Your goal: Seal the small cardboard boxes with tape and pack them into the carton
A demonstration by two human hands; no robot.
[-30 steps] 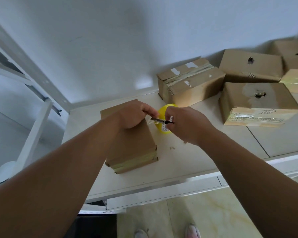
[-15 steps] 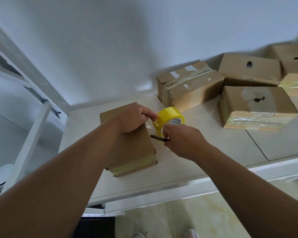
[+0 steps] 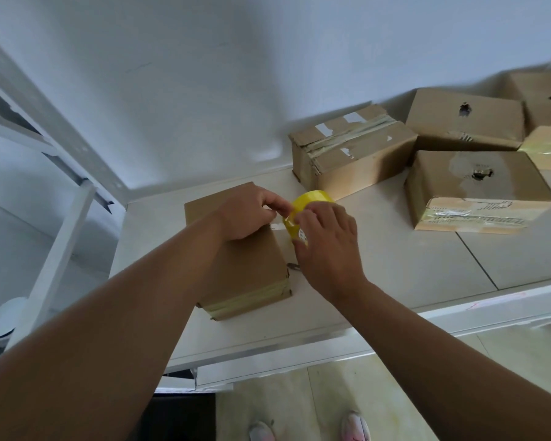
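Your right hand (image 3: 328, 246): curled round the yellow tape roll (image 3: 309, 202).
Your left hand (image 3: 248, 214): resting on the small box (image 3: 245, 272), fingertips pinching at the roll.
Small box: near left on the white tabletop (image 3: 395, 272).
Far right: more taped boxes (image 3: 471, 189) against the pale wall (image 3: 236, 74).
Below: tiled floor (image 3: 347, 399).

We note: yellow roll of tape (image 3: 310, 198), plain brown cardboard box (image 3: 248, 275), second brown cardboard box (image 3: 363, 154) with white torn patches, cream flat tabletop (image 3: 395, 265).
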